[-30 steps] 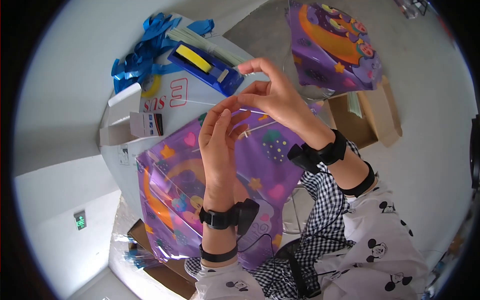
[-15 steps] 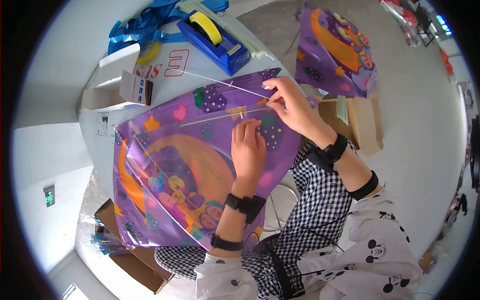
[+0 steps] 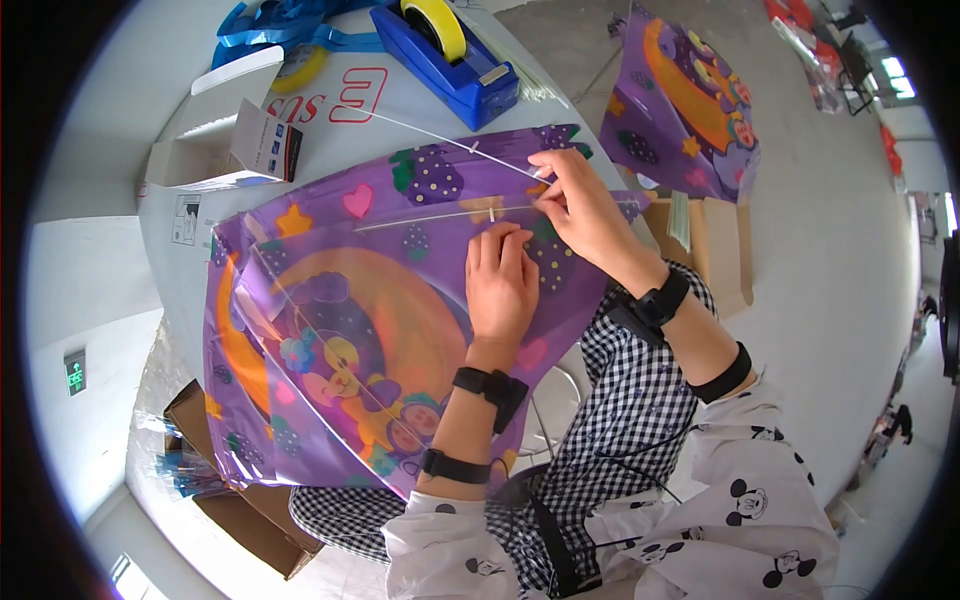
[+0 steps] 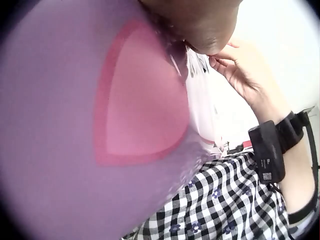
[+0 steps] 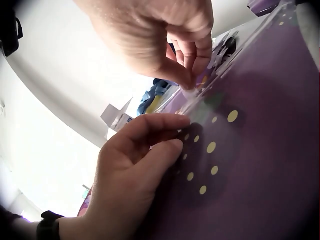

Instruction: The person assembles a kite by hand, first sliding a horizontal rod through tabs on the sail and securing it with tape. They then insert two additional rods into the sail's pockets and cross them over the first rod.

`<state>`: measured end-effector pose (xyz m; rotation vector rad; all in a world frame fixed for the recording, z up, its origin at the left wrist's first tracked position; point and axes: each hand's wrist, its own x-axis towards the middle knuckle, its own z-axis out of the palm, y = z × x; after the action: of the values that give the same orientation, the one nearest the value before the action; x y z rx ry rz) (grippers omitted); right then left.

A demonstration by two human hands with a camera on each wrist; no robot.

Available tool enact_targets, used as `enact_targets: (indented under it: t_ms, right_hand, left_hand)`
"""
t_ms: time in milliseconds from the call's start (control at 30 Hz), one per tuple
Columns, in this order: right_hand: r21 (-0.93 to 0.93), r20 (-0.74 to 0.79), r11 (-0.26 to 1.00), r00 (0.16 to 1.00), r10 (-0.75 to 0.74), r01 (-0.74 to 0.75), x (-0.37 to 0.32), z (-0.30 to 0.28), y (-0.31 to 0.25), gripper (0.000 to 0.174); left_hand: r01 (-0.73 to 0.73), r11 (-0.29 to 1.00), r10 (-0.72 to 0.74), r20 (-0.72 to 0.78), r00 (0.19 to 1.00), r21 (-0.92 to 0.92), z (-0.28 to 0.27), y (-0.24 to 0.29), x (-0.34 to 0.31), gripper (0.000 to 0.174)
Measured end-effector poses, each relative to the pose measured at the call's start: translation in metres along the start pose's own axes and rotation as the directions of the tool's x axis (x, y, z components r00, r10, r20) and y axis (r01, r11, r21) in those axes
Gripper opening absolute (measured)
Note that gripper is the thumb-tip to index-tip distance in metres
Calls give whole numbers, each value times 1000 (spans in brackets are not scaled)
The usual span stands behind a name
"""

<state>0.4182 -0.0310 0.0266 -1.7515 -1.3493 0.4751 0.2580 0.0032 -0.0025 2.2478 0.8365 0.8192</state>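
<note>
A purple printed kite (image 3: 350, 300) of thin film, with moons, hearts and strawberries, lies across the table edge and the person's lap. My right hand (image 3: 590, 210) pinches a thin white rod (image 3: 440, 135) that slants over the kite's upper edge and carries a small white fitting. A second pale rod (image 3: 420, 218) runs along the film below it. On the film just under that rod rests my left hand (image 3: 502, 285), its fingers bent and relaxed. In the right wrist view the left thumb and forefinger (image 5: 150, 145) stand slightly apart at a dotted strawberry print.
A blue tape dispenser (image 3: 470, 85) with yellow tape stands at the back of the table (image 3: 190, 260). Near it lie blue ribbons (image 3: 265, 35) and an open small white box (image 3: 235, 140). Another purple kite (image 3: 680, 110) and a cardboard box (image 3: 725, 240) are at the right.
The hands, earlier raised together over the table, have parted and lowered. The right hand has shifted right with the white rod; the left has come down onto the film. The view has also shifted.
</note>
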Motion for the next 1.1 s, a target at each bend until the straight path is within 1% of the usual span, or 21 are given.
enact_targets:
  t_ms: [67,200,267,367,467,567,667,767,867,967,1100]
  right_hand:
    - [31,18,999,999,29,-30,-1,1,-2,48]
    - [-28,23,999,999,28,-28,0,5,-1,47]
    - [-47,13,999,1000,27,-26,0,6,0,46]
    - [1,12,999,999,43,-43,-1,4,-2,46]
    - [-39,-2,998,999,41,-41,0,6,1,47]
    - [-34,-37,999,999,-19,18,0,6,1,47]
    - [-41,-141,997,988,-63,58,2,5,2,48]
    - [37,-156,999,987,26,-20,3,-2,-3,48]
    - [98,-43,994,998,54,-50,-3,2,2,49]
    - [41,-67,999,998,-19,21,-4,8,4,49]
    - [-23,-56,1000,998,15,-16,-2,8,7,46]
  left_hand:
    - [0,1000,0,-3,1000,11,1,0,-1,24]
    - [8,1000,-8,-4,1000,21,2,0,-1,23]
    - [-3,999,3,-7,1000,39,2,0,-1,24]
    - [-5,999,5,-1,1000,53,2,-1,-1,28]
    - [-2,998,1,18,1000,69,1,1,-1,33]
    - [5,997,-8,35,999,72,2,1,-1,37]
    - [-5,995,1,36,999,100,3,1,-2,36]
    - [-21,992,18,30,999,122,3,2,-2,35]
    - [-50,987,47,25,999,152,4,1,-2,35]
    - [-58,986,53,33,998,157,4,0,-2,35]
    - [-54,986,49,39,998,155,4,1,-1,34]
